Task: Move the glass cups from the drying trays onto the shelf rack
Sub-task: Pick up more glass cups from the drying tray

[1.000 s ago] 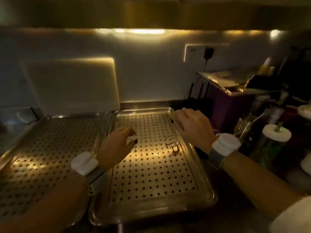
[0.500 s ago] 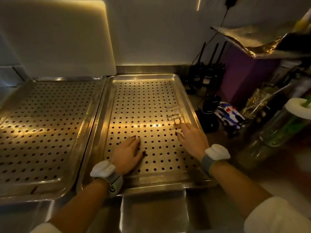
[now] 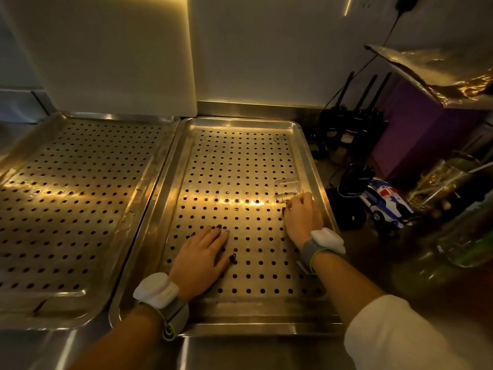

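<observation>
Two perforated steel drying trays lie side by side on the counter, the left tray point(image 3: 80, 198) and the right tray point(image 3: 240, 161). One small clear glass cup point(image 3: 288, 188) lies tipped on the right tray near its right rim. My right hand point(image 3: 302, 220) is just below the cup, its fingertips touching the cup's near end; a full grip is not visible. My left hand point(image 3: 201, 259) rests flat on the right tray, fingers spread, holding nothing. No shelf rack is in view.
A white board point(image 3: 112, 54) leans on the wall behind the left tray. Right of the trays stand black radios in chargers point(image 3: 352, 126), a purple box point(image 3: 416, 134), a toy car point(image 3: 386, 201) and glass jars point(image 3: 453, 182).
The view tilted down and came closer. Both hands dropped onto the right tray; my right hand moved up to the small glass cup and now touches it.
</observation>
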The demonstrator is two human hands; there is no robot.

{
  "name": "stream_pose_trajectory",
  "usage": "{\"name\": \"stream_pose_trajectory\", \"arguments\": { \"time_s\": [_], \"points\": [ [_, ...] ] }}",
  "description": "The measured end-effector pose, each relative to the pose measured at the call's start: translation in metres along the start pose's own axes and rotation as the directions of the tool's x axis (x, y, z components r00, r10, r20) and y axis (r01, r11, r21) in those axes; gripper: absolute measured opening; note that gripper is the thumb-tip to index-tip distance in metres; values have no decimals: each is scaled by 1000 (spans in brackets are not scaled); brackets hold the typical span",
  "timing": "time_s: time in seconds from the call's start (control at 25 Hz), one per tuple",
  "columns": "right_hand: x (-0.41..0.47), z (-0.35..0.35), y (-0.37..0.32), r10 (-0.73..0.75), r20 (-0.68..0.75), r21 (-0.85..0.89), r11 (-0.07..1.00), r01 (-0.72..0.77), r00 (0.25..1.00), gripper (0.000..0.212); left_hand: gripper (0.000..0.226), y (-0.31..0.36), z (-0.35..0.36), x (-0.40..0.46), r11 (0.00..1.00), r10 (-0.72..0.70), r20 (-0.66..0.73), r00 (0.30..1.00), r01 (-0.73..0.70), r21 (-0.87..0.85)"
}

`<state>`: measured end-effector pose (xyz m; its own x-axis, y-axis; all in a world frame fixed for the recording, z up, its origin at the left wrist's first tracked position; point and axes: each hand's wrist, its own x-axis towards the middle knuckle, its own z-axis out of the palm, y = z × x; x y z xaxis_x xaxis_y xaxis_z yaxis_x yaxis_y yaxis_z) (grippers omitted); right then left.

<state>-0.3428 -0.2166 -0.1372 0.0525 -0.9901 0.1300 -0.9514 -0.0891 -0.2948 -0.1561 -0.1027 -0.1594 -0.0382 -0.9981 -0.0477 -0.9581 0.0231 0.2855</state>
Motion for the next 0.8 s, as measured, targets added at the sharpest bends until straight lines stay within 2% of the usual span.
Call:
{"name": "stream_pose_trajectory", "arguments": {
  "time_s": [0.08, 0.16, 0.24, 0.28, 0.32, 0.44, 0.6, 0.8],
  "points": [
    [0, 0, 0, 38, 10, 65, 997, -38, 999, 24, 57, 0, 2, -2, 1000, 5, -11, 1000, -5, 3],
    [0, -2, 2, 68, 20, 205, 976, -71, 997, 18, 57, 2, 3, -3, 1000, 8, -24, 1000, -8, 1],
    [0, -5, 1, 134, 38, 432, 891, -137, 990, 14, 56, 2, 3, -3, 1000, 9, -23, 1000, -9, 16],
    [0, -6, 1, 181, 67, 552, 813, -188, 981, 17, 56, 2, 3, -4, 1000, 8, -15, 1000, -8, 27],
    [0, -9, 1, 207, 95, 611, 760, -221, 974, 14, 56, 3, 2, -4, 999, 13, -8, 1000, -12, 38],
    [-1, -17, -2, 147, 107, 596, 782, -182, 983, 18, 51, 6, -9, -3, 999, 38, -12, 999, -37, 22],
    [-8, -46, -16, -8, 64, 531, 847, -27, 998, 17, 38, 16, -38, -4, 996, 21, -127, 992, -32, -86],
    [-19, -103, -36, -99, -49, 587, 802, 108, 994, 18, 24, 30, -89, -5, 990, 84, -238, 968, -108, -88]
  ]
}}
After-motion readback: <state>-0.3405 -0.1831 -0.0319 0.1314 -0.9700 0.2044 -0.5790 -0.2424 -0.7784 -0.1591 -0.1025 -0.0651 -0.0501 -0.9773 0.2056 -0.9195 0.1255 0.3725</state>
